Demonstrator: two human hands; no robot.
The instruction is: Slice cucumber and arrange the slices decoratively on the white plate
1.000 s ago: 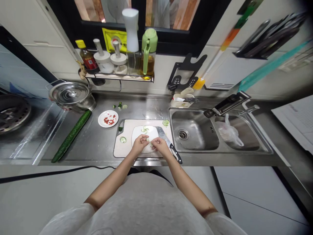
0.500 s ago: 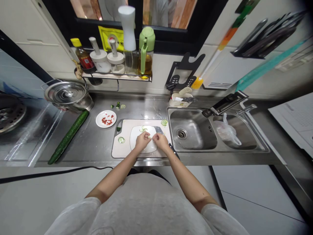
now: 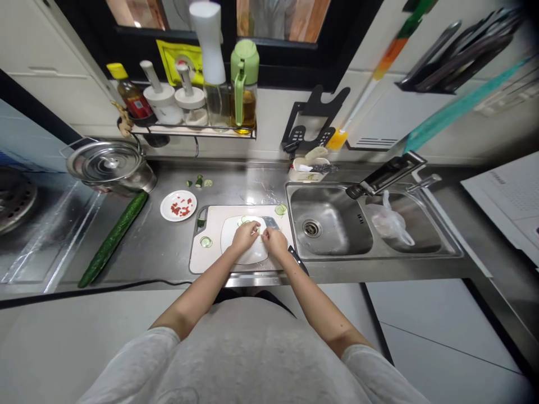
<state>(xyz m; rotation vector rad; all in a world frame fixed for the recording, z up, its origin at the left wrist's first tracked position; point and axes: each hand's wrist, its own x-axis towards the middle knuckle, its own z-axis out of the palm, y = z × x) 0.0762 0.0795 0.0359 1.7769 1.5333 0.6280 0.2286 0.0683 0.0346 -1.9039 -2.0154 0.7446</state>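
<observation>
Both hands meet above a white square plate (image 3: pixel 227 238) that rests on a pale cutting board (image 3: pixel 206 259). My left hand (image 3: pixel 245 239) is closed in a pinch, with a thin pale-green cucumber slice (image 3: pixel 261 230) at its fingertips. From the other side, my right hand (image 3: pixel 274 242) pinches at the same slice; its fingers partly hide it. More cucumber slices (image 3: pixel 243 220) lie on the plate's far part, just beyond my left hand. A knife (image 3: pixel 297 259) lies along the board's right side, its blade partly behind my right hand.
Cucumber slices (image 3: pixel 206 242) lie on the board's left, others (image 3: pixel 281 209) at its far right corner. A small plate of red pieces (image 3: pixel 173 217), a whole cucumber (image 3: pixel 113 238) and a lidded steel pot (image 3: pixel 113 168) stand left. A double sink (image 3: pixel 332 255) is at right.
My fingertips have drawn slightly apart, and the slice between them shows more. The whole view has shifted a little; the other things stay in place.
</observation>
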